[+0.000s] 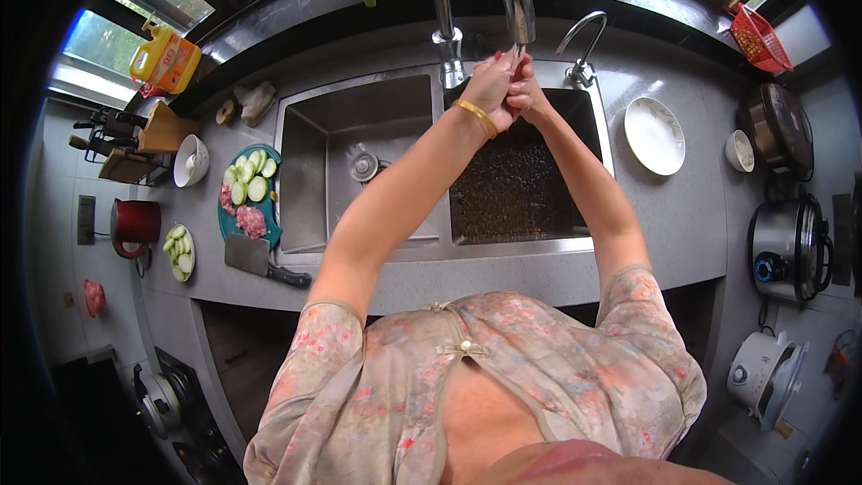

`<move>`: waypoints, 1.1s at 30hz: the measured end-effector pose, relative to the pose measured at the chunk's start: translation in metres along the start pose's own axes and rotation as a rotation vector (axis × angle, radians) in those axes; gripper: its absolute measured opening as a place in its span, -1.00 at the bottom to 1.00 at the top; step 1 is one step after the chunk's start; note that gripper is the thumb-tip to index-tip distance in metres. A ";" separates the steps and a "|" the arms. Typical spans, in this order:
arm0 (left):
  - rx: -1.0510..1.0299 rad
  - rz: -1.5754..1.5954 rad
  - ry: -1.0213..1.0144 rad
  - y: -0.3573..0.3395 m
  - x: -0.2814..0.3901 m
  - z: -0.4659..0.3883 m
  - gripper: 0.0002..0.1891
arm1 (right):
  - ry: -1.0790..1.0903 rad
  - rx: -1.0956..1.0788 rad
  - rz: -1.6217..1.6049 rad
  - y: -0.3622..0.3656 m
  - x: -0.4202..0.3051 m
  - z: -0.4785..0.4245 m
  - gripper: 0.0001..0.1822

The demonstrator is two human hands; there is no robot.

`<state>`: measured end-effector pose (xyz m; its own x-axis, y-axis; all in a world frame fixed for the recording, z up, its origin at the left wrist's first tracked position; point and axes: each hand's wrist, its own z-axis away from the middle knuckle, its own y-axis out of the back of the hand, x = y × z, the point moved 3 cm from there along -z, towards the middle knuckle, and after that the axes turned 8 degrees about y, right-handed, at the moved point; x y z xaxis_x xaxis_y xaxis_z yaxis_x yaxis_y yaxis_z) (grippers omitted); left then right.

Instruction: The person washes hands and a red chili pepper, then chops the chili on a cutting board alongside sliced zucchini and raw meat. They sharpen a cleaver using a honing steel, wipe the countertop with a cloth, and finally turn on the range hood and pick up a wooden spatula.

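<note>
My left hand (490, 89), with a gold bracelet at its wrist, is clasped against my right hand (526, 91) under the spout of the chrome faucet (524, 17). Water wets the hands, which touch and partly hide each other. No object can be made out between them. Below lies the right basin (518, 182) of the steel sink, with dark, rippled water in it. The left basin (384, 104) has a round drain strainer (364, 166). A small curved tap (580, 71) stands right of the hands.
Left of the sink, a green cutting board (273, 222) holds zucchini slices and minced meat, with a cleaver (248, 254) beside it. A white plate (654, 136) lies to the right. Farther off are a knife block (167, 129), a red pot (137, 222) and a steel cooker (784, 249).
</note>
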<state>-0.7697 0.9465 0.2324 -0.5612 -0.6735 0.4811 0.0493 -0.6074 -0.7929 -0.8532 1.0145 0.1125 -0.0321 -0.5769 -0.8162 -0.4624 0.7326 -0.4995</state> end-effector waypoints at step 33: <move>0.235 -1.964 -0.089 0.133 -0.093 0.030 -0.85 | -0.239 -0.076 0.136 -0.054 -0.021 -0.017 -0.72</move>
<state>-0.6859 0.9160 0.0935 0.0646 0.8639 0.4996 -0.3845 -0.4404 0.8113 -0.8424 0.9809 0.1616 0.1074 -0.3665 -0.9242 -0.5337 0.7630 -0.3646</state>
